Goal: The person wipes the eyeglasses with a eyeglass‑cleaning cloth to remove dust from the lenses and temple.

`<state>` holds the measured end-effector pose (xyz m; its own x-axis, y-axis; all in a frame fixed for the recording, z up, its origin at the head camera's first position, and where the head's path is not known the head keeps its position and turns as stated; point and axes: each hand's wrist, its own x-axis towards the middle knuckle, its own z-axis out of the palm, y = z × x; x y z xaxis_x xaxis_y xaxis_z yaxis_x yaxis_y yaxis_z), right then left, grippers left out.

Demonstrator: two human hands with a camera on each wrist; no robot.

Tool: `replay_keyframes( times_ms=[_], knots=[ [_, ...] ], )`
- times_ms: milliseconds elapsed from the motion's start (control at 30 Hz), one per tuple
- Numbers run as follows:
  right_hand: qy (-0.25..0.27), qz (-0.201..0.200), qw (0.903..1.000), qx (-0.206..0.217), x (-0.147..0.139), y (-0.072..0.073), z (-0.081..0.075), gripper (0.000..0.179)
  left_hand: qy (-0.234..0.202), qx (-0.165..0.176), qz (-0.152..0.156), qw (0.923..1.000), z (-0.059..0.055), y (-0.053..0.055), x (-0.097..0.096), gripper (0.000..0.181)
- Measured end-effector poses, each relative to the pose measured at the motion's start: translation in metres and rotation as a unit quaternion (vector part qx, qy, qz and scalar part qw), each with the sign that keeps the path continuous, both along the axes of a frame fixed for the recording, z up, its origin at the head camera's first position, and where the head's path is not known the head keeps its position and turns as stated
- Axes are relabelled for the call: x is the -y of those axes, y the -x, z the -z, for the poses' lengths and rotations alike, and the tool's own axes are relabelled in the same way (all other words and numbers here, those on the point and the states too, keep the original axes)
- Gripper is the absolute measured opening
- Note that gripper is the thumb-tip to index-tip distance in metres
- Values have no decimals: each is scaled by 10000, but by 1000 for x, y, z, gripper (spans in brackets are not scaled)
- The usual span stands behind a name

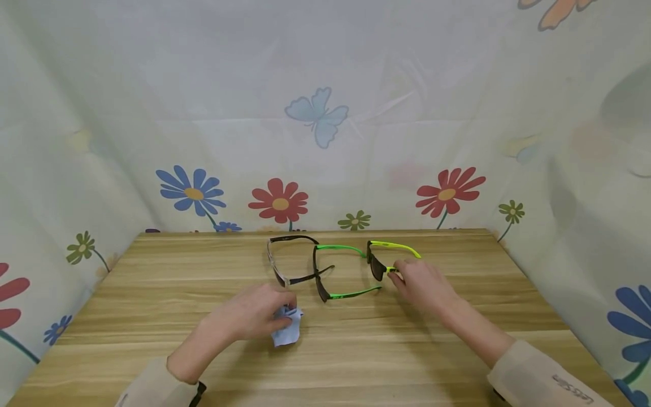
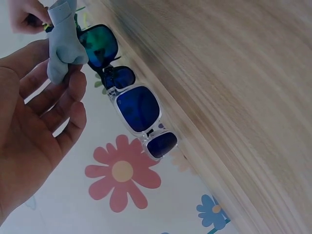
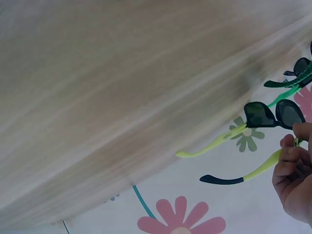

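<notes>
My left hand (image 1: pixel 251 314) pinches a small light-blue cloth (image 1: pixel 287 334) between thumb and fingers, close over the table in front of the glasses. In the left wrist view the cloth (image 2: pixel 67 45) hangs folded from the fingertips. My right hand (image 1: pixel 427 289) pinches one temple of the black-framed sunglasses with yellow temples (image 1: pixel 377 268), near the hinge. Both temples stand unfolded in the right wrist view, the gripped one (image 3: pixel 261 168) ending in a dark tip. Between the hands are green-templed sunglasses (image 1: pixel 322 287). Left of those lie clear-framed sunglasses (image 1: pixel 280 276) with dark temples and blue-looking lenses.
The wood-grain table (image 1: pixel 407 367) runs back to a white curtain (image 1: pixel 229 85) printed with flowers and a butterfly, which also hangs along both sides. The clear-framed and green-templed pairs overlap at their temples in the head view.
</notes>
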<state>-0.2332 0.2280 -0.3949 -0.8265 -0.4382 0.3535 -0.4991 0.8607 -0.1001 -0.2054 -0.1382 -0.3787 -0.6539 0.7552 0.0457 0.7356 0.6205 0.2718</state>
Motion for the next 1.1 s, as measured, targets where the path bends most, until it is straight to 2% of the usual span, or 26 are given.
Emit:
replay_keyframes(
  times_ms=[267, 433, 733, 1100],
  knots=[
    [224, -75, 9997, -65, -7, -1, -12, 28, -3, -66, 34, 10000, 2, 1, -1, 13],
    [369, -122, 9992, -124, -11, -4, -20, 19, -46, -96, 45, 9999, 3, 1, -1, 13],
    [486, -219, 9984, -168, -13, -9, -31, 16, -415, -125, 30, 9991, 3, 1, -2, 14],
    [690, -395, 9959, -438, -9, -16, -42, 20, -776, -472, -179, 9957, 1, 2, -7, 17]
  ],
)
